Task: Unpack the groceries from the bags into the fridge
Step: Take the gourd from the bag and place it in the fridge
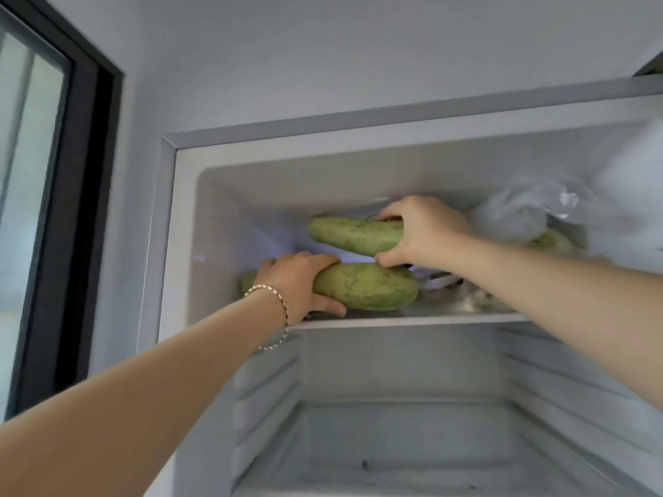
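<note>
Nearest, two bare forearms reach up and forward into the open fridge (168,224), the left one wearing a thin chain bracelet (278,294) at the wrist. The left hand (297,278) grips the lower gourd (369,286), fingers curled over its top and thumb underneath; this pale green, speckled gourd lies lengthwise on the top shelf (430,320), near the front edge on the left side. Just above and slightly further in, the right hand (425,229) holds the upper gourd (353,234) by its right end, fingers wrapped over it and thumb tucked below, so that it hangs in the air clear of the lower one, tilted down to the right. Behind the right wrist, at the back right of the same shelf, sits a crumpled clear plastic bag (513,217) with something green (549,240) blurred beneath it. Below the shelf the compartment's ribbed side walls show. Left of the fridge stands a dark-framed window (89,174).
</note>
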`<state>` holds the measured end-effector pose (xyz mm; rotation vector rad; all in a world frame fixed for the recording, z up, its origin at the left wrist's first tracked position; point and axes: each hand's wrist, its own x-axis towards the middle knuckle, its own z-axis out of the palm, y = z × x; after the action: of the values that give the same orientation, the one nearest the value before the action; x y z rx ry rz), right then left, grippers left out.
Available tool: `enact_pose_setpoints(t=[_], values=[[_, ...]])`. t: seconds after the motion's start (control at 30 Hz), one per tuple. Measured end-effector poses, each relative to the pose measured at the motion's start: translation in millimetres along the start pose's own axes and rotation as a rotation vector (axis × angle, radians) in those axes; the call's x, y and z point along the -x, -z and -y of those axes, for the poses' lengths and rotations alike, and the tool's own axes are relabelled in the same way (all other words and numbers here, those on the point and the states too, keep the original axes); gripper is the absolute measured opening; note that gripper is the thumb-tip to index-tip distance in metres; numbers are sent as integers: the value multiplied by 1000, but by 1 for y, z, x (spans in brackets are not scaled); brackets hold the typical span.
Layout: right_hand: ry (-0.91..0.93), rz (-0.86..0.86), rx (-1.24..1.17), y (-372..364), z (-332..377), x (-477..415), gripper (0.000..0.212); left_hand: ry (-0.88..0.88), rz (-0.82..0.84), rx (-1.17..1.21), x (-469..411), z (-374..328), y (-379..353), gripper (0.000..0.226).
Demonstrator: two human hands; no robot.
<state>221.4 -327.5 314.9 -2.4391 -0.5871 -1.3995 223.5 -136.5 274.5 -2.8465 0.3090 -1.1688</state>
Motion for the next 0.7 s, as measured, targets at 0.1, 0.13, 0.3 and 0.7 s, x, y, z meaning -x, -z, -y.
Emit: enact_pose_setpoints(t=[0.1, 0.13, 0.3, 0.7], values=[[-6, -35, 45, -12, -6, -1, 58, 15, 77, 40, -22, 3, -17, 82], [-17, -39, 46, -14, -8, -2, 58, 22, 109, 72, -26, 3, -24, 81], [-64, -31, 97, -18, -19, -4, 61, -27, 228, 296, -44, 7, -42, 69], [-2, 48, -116, -7, -19, 8, 60, 234, 134, 512, -34, 21, -38, 58]])
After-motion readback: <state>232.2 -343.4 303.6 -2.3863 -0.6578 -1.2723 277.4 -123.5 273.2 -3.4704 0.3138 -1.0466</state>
